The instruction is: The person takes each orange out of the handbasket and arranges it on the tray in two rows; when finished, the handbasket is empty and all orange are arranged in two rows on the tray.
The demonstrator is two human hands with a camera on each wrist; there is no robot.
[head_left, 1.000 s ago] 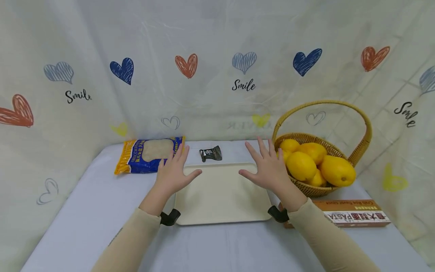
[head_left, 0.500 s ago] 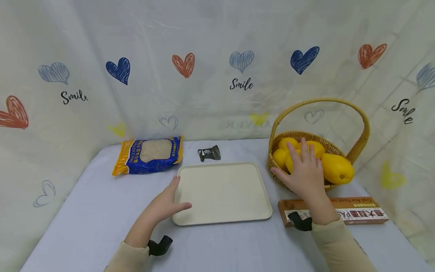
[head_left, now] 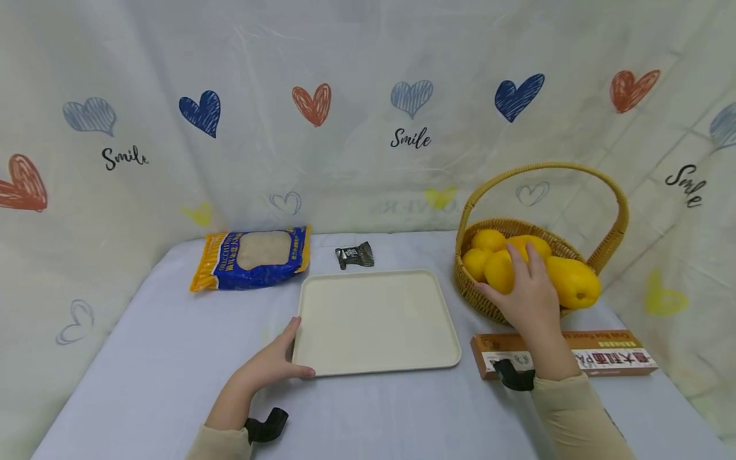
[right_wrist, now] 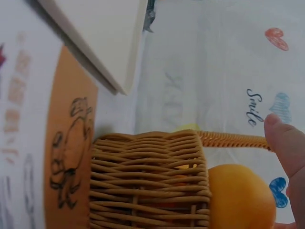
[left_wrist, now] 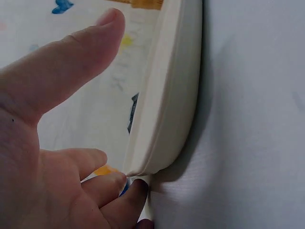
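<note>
My left hand (head_left: 267, 367) is at the front left corner of a cream rectangular tray (head_left: 376, 322), thumb and fingers spread apart. In the left wrist view the fingers (left_wrist: 126, 200) are right at the tray's corner (left_wrist: 164, 129), and the thumb stands away from it. Over a wicker basket (head_left: 474, 300) on the right, my right hand (head_left: 531, 297) reaches among yellow lemons (head_left: 499, 271), its fingers spread over the front ones. The right wrist view has the thumb (right_wrist: 286, 143) beside a lemon (right_wrist: 240, 198); the other fingers are mostly out of that frame.
A long brown pasta box (head_left: 612, 361) lies in front of the basket, under my right wrist. Behind the tray is a small black wrapped snack (head_left: 354, 255). A blue and yellow pasta bag (head_left: 253, 259) lies at the back left. A curtain with printed hearts hangs behind.
My hands have parted from above the tray. The left has come down and back to the tray's front left corner; the right has moved right and down to the lemons in the basket.
</note>
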